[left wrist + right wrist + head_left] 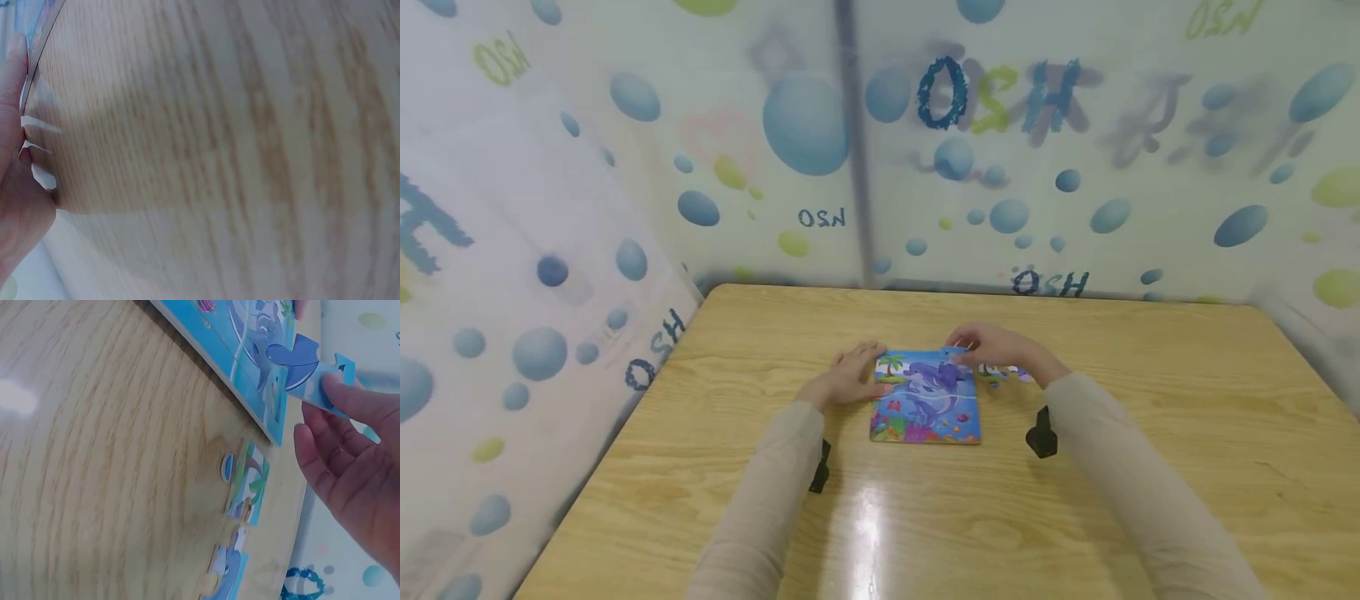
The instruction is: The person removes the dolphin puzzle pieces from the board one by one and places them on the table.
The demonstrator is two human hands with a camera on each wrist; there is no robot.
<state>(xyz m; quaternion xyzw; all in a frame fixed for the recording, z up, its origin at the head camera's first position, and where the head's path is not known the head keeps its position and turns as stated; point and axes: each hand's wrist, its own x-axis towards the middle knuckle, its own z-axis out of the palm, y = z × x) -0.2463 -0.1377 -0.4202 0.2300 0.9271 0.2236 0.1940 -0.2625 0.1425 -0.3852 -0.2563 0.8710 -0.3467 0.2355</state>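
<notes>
A dolphin jigsaw puzzle (925,417) in a shallow board lies flat on the table, with sea plants along its lower part and a palm tree at upper left. My left hand (844,377) rests at its left edge, fingers extended and thumb on the picture; only part of that hand (19,181) shows in the left wrist view. Above the board's top right corner, my right hand (992,343) pinches a blue puzzle piece (301,367) between thumb and fingers. The piece is tilted over the board in the right wrist view.
Several loose pieces lie right of the board, among them a palm-tree piece (255,481) and a blue-and-purple piece (231,575). The wooden table (700,500) meets a curtain (895,208) with printed bubbles at the back and left.
</notes>
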